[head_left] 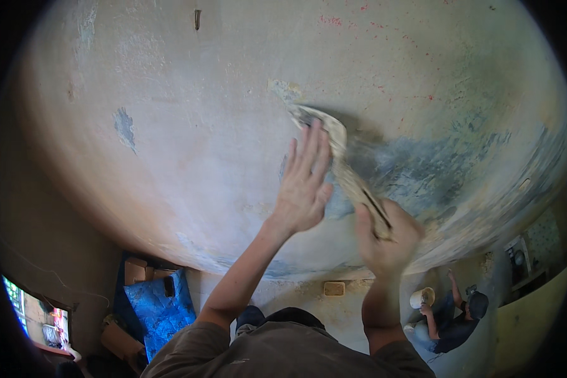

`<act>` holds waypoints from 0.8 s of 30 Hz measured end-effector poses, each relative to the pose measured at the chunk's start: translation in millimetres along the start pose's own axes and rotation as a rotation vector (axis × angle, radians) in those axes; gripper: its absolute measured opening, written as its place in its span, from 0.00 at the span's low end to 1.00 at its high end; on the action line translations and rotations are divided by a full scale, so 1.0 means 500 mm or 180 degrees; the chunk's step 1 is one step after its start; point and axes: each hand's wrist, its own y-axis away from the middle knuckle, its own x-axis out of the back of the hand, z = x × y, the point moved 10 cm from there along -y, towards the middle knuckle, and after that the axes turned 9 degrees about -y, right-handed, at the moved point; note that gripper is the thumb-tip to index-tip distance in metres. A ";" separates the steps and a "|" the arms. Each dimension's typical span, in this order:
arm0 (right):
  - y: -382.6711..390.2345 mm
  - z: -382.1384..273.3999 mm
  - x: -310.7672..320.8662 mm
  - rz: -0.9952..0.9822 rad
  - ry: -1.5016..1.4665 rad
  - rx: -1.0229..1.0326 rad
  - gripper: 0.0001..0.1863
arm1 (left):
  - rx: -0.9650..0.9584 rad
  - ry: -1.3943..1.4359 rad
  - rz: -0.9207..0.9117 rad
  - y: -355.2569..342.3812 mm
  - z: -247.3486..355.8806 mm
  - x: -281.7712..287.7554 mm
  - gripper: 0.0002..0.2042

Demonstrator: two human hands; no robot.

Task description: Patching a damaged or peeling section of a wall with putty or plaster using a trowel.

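Observation:
A dusty, cream-coloured tool (338,143) with a long handle and a broad, curved head is held up against a stained plaster wall (220,107). Its exact kind cannot be made out. My right hand (390,238), blurred by motion, wraps round the lower handle beside a dark slot. Higher up, my left hand (303,183) has its fingers stretched out, with the fingertips at the tool's head. Whether they press on it or only overlap it is unclear. A dark grey-blue patch (416,167) spreads over the wall right of the tool.
Low at left lie a blue sheet (160,309) and cardboard boxes (137,271). A small yellowish tray (334,288) sits on the floor near the wall. At lower right, another person (457,321) holds a pale bucket (422,298). A bright opening (38,318) shows at far left.

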 end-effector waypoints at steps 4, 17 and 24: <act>-0.001 0.006 0.014 0.0097 -0.0102 0.0059 0.11 | -0.0006 -0.0097 0.0047 -0.002 -0.001 0.011 0.34; -0.007 -0.007 -0.016 0.0119 0.0005 0.0158 0.11 | 0.0001 0.0072 0.0435 -0.005 -0.010 0.010 0.34; 0.011 -0.036 -0.012 0.0161 -0.0070 0.0102 0.12 | -0.0191 -0.0048 -0.0150 0.009 -0.005 0.017 0.35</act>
